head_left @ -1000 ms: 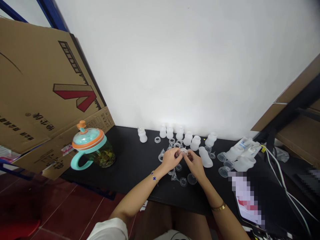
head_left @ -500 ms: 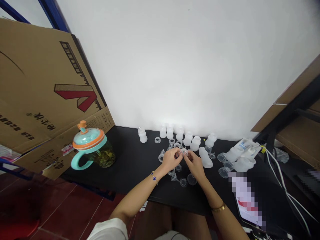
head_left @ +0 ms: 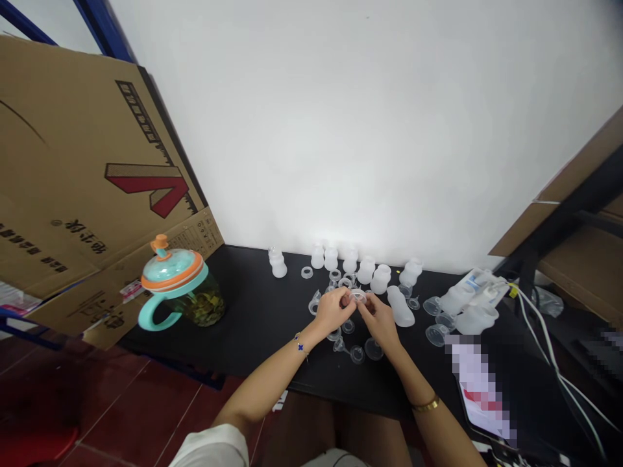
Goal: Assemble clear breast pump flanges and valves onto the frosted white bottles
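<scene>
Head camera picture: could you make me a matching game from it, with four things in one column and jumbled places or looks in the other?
Things
1. Mug
2. Clear round piece
3. Gold bracelet
4. Cardboard box

Places and looks
A. Brown, with a red mark printed on it
B. Held between the left hand and the right hand
C. Teal handle and orange-trimmed lid
D. Worn on the right arm

Right pairs: 1-C, 2-B, 3-D, 4-A

The black table point(head_left: 263, 331) bears white bottles point(head_left: 380, 280), clear rings point(head_left: 306, 277) and a lidded jug point(head_left: 195, 295).
</scene>
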`<state>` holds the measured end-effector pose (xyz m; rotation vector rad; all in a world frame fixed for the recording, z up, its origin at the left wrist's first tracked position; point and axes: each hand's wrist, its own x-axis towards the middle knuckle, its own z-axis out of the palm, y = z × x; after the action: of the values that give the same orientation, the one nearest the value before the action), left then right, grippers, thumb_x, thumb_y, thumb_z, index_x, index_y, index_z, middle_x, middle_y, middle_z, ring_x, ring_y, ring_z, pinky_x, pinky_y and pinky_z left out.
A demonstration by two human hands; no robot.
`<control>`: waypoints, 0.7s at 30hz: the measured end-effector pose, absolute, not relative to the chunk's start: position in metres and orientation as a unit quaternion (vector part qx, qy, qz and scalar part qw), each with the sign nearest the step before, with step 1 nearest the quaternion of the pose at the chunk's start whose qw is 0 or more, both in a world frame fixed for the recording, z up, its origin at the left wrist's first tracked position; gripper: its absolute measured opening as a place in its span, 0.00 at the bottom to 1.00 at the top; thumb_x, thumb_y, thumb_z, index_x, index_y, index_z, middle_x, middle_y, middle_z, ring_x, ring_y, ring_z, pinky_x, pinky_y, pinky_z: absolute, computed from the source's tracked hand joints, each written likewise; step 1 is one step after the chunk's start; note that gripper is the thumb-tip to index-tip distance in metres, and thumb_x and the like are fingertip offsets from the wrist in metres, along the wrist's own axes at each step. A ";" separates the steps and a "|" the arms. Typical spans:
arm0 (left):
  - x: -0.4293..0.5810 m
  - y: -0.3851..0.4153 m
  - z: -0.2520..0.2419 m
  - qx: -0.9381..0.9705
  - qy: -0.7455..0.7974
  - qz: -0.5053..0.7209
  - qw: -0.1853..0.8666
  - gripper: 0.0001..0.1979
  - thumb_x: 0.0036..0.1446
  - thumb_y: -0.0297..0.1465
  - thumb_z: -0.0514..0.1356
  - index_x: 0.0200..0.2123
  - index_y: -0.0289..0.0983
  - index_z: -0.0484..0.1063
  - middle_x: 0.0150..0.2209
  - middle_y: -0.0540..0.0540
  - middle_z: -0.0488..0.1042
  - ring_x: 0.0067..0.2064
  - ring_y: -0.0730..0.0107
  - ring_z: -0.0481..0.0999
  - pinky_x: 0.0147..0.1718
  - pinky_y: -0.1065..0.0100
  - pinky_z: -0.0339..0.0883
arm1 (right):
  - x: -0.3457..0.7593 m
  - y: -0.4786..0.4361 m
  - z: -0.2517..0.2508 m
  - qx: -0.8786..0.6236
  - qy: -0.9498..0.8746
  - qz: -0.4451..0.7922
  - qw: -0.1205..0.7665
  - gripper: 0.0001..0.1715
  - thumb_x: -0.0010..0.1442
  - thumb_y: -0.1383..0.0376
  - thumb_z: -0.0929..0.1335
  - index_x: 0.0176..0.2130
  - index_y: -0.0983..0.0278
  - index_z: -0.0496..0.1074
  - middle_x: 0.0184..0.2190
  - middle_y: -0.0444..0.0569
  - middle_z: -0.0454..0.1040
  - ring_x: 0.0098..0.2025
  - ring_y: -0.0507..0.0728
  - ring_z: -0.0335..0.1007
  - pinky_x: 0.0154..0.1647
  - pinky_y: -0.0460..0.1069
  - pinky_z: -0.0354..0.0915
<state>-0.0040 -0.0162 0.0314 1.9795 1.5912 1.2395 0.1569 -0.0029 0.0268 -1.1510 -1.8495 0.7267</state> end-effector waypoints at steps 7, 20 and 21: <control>-0.005 -0.015 0.029 0.691 0.551 0.439 0.162 0.06 0.59 0.31 0.57 0.29 0.38 0.69 0.24 0.53 0.69 0.27 0.73 0.68 0.28 0.72 0.58 | 0.157 -0.002 0.026 -0.456 -0.737 0.285 0.410 0.17 0.65 0.52 0.64 0.36 0.62 0.73 0.25 0.44 0.73 0.27 0.54 0.66 0.28 0.46 0.58; -0.004 -0.016 0.031 0.686 0.556 0.438 0.168 0.06 0.57 0.31 0.58 0.28 0.38 0.69 0.24 0.53 0.69 0.26 0.73 0.68 0.28 0.73 0.58 | 0.156 -0.001 0.027 -0.465 -0.734 0.285 0.404 0.18 0.64 0.51 0.64 0.36 0.62 0.73 0.24 0.43 0.70 0.26 0.54 0.64 0.27 0.46 0.57; -0.004 -0.016 0.031 0.686 0.556 0.438 0.169 0.06 0.57 0.31 0.58 0.28 0.38 0.69 0.24 0.52 0.69 0.26 0.73 0.68 0.28 0.73 0.58 | 0.156 -0.001 0.026 -0.465 -0.734 0.285 0.404 0.18 0.64 0.51 0.64 0.36 0.62 0.73 0.23 0.43 0.70 0.25 0.54 0.64 0.27 0.46 0.57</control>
<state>-0.0038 -0.0159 0.0312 1.9494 1.5813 1.2444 0.1564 -0.0012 0.0265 -1.1739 -1.8546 0.7192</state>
